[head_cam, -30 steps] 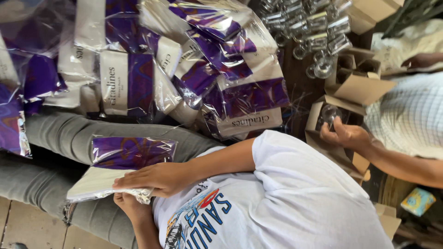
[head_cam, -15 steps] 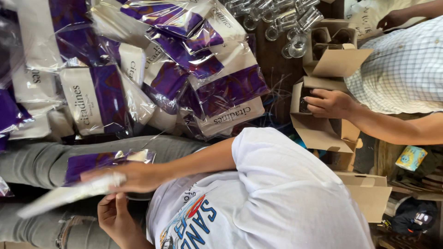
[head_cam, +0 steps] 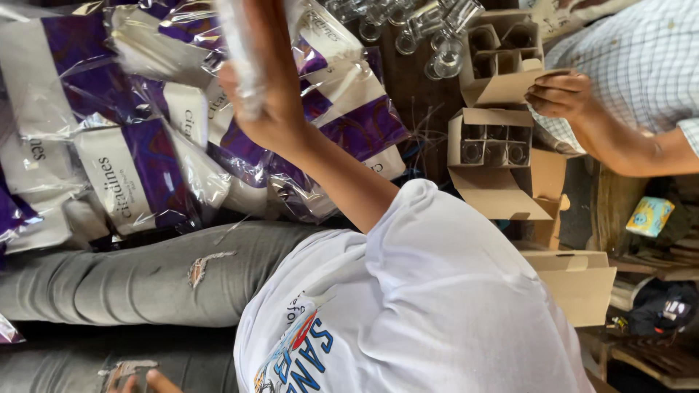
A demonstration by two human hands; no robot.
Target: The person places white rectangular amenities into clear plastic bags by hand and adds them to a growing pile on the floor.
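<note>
Clear plastic pack (head_cam: 244,58) clamped in right hand (head_cam: 266,102) fingers over crowded purple packs (head_cam: 138,175); left hand (head_cam: 145,380) at bottom edge, grip untellable.

Surface: dark brown wooden boards (head_cam: 412,87) under the goods, far centre | Furniture: worn wooden planks (head_cam: 655,360) at the near right, a dark bundle of cloth (head_cam: 666,309) lying on them | Light: soft, even daylight, glinting off clear film at the left | Walls, windows: out of view

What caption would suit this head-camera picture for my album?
Right hand holds a clear-wrapped packet over purple-and-white packets; a co-worker's hand touches a divided cardboard box.
</note>
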